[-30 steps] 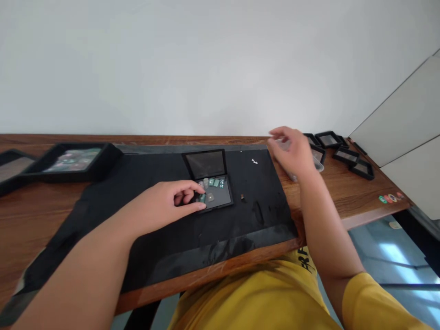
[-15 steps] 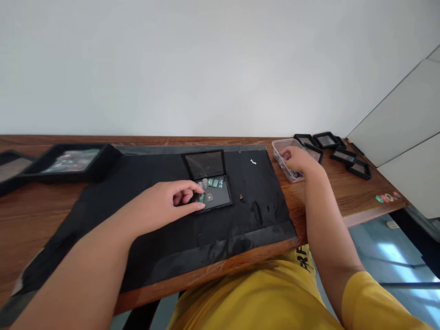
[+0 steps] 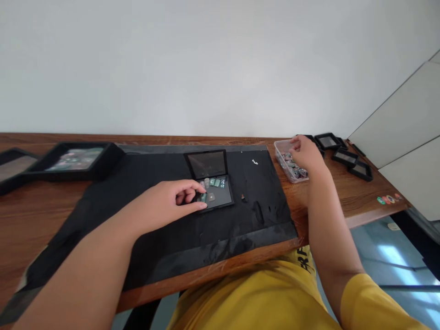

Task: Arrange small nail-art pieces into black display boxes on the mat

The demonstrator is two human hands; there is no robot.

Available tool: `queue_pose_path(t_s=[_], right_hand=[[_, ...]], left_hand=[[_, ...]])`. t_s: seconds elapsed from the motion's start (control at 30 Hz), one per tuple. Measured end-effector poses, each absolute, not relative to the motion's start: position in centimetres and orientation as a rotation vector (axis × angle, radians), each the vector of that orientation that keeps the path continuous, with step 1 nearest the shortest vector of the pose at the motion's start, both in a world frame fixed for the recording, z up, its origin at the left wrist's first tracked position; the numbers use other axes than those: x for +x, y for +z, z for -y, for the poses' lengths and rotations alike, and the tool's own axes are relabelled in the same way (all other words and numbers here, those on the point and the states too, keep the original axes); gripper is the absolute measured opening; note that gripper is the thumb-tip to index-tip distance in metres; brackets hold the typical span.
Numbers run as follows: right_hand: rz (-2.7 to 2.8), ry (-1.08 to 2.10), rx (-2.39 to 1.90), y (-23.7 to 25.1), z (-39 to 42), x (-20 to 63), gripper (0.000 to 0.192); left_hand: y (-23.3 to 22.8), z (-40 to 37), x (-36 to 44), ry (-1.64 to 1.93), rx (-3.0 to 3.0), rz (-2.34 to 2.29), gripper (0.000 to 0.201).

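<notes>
A small black hinged case [image 3: 224, 198] lies with its lid tilted back, holding several small keycap-like pieces [image 3: 215, 182] in green, clear and dark tones. My left hand [image 3: 182, 195] grips its left side, fingers curled, with thumb and index finger over the tray beside a green piece. On the right, my right hand [image 3: 305, 153] is raised over the rim of a clear plastic tub [image 3: 287, 172] full of small coloured pieces. Its thumb and index finger come together in a pinch; whatever they may hold is too small to make out.
The case rests on a black mat [image 3: 165, 247] on a wooden table [image 3: 302, 206]. Black frames [image 3: 79, 158] stand at the left, and several small ones [image 3: 345, 157] lie behind the tub at the right. White and brown scraps dot the mat.
My right hand has risen out of the tub, its fingers coming up above the rim and uncovering the pieces inside. The left hand stays at the case.
</notes>
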State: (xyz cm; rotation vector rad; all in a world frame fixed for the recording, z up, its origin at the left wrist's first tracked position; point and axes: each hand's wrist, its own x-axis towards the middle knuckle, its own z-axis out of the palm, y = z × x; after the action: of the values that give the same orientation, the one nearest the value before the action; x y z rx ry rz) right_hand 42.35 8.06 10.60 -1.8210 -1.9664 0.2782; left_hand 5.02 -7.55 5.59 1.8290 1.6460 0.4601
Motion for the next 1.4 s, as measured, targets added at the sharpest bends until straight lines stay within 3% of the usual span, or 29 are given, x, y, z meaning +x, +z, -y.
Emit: queue_pose_path(t_s=[0.23, 0.6, 1.1, 1.4], right_hand=[[1.902, 0.228, -1.497, 11.4, -7.0, 41.0, 0.020], [1.799, 0.146, -1.646, 10.2, -8.2, 42.9, 0.029], [1.829, 0.302, -1.818, 11.4, -7.5, 41.9, 0.015], [1.838, 0.270, -1.490, 11.3, -7.0, 40.8, 0.014]], left_hand=[[4.9, 7.3, 4.7, 0.492, 1.847, -1.631, 0.044], [4.3, 7.3, 4.5, 0.519, 1.871, -1.644, 0.048], [4.6, 7.3, 4.7, 0.486, 1.850, -1.661, 0.044], [4.4, 7.3, 4.5, 0.487, 1.849, -1.657, 0.046]])
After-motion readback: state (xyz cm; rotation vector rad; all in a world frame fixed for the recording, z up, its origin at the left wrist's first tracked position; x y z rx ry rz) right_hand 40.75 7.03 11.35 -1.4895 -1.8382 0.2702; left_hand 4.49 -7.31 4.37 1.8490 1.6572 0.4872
